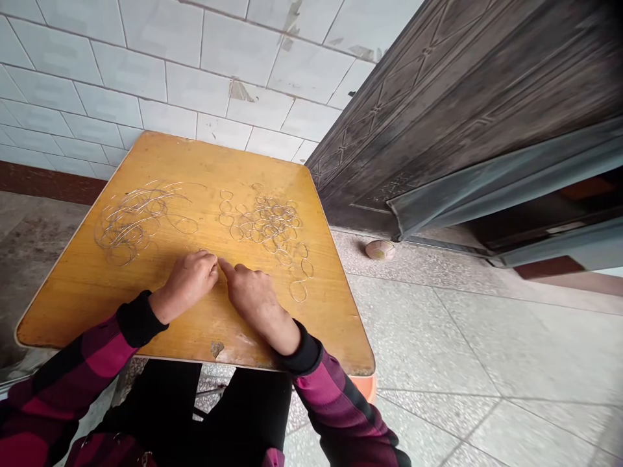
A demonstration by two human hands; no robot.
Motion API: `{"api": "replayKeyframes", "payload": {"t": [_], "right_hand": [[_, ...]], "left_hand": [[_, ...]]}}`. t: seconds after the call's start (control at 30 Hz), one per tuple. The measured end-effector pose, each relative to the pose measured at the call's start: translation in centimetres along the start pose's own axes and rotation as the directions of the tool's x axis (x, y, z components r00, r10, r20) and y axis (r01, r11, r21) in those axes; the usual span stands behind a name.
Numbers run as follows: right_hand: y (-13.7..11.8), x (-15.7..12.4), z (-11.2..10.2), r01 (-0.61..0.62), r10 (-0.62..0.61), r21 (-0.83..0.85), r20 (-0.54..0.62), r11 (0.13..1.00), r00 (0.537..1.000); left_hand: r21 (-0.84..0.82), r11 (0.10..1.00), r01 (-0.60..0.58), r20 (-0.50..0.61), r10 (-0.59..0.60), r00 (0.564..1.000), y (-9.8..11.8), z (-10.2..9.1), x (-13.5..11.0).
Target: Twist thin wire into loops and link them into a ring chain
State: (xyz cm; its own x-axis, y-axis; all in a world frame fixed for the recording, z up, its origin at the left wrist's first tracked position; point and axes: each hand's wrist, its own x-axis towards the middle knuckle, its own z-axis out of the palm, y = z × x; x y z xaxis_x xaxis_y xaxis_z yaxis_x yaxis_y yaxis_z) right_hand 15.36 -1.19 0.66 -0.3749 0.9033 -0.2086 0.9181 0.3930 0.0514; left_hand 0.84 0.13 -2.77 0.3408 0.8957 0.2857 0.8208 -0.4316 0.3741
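Wire rings [272, 220] lie heaped on the right half of your yellow table [219, 155], a few straying toward the right edge, while longer wire strands [129, 224] tangle on the left half. Your left hand [189, 282] is curled narrow between and nearer you than both heaps; your right hand [253, 295] points its index finger at the left fingertips, its other fingers bent under. You have a strip of wood between the heaps and more beyond them. The far edge runs along the tiled wall [170, 84], the far right corner sits near the dark door [413, 97], and floor [413, 337] opens out past the right edge. Your legs [257, 402] are partly under the near edge. Your gripping fingers are mostly hidden, so I cannot tell whether they hold wire; your sleeves [97, 353] run out of view below
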Motion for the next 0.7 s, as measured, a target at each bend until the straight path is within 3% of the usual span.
{"api": "replayKeyframes", "payload": {"t": [0.3,0.53,0.7], "right_hand": [[0.5,0.0,0.0,0.027,-0.026,0.044,-0.014,0.999,1.000],[1.3,0.3,1.0,0.090,-0.051,0.169,-0.222,0.981,0.974],[1.4,0.3,1.4,0.094,-0.022,0.220,-0.310,0.971,0.950]], "left_hand": [[0.104,0.992,-0.077,0.058,0.071,0.996,0.5,-0.3,-0.3],[0.000,0.997,-0.074,-0.051,0.073,0.996,-0.5,0.1,0.0],[-0.047,0.997,-0.065,-0.059,0.062,0.996,-0.2,-0.4,0.2]]}}
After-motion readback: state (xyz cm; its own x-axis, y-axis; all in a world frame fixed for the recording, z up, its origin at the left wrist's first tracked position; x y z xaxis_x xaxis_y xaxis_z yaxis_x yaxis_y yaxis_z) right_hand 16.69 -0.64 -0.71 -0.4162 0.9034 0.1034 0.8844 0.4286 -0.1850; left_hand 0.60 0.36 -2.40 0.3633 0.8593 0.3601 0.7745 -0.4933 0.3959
